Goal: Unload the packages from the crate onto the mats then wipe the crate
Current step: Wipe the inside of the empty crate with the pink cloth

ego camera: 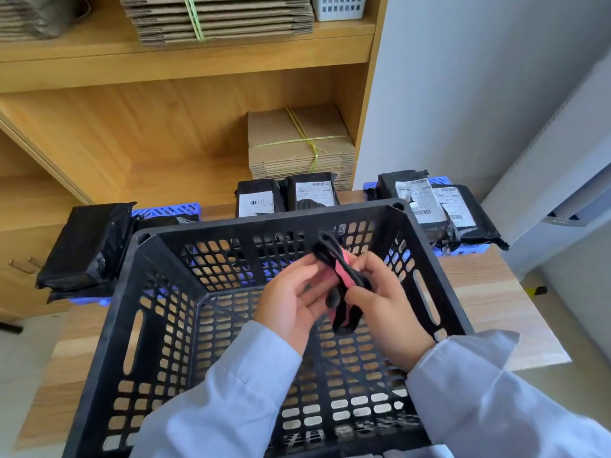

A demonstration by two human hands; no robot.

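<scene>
Head view looks down into a black crate (158,292) with perforated walls, standing on a wooden table (489,292). Both hands are above the inside of the crate, holding a black and pink cloth (344,276) between them. The left hand (291,305) has its palm turned up, with the fingertips pinching the upper part of the cloth. The right hand (383,309) has its fingers curled round the cloth from the right side, so it grasps the cloth too. Pale blue sleeves (231,398) cover both forearms.

No packages show inside the crate. Black packages lie beyond it on blue mats: a left package (89,246) on the left mat (165,211), two middle packages (284,196) with white labels just behind the far wall of the crate, and right packages (439,209) overlapping on the right mat (446,252). What lies under the middle ones is hidden by the crate.

Behind the table stands a wooden shelf unit (185,133) with a tied bundle of flat cardboard (297,143) on its lower level and a taller cardboard stack (218,18) above. A white basket (337,6) sits beside that stack.
</scene>
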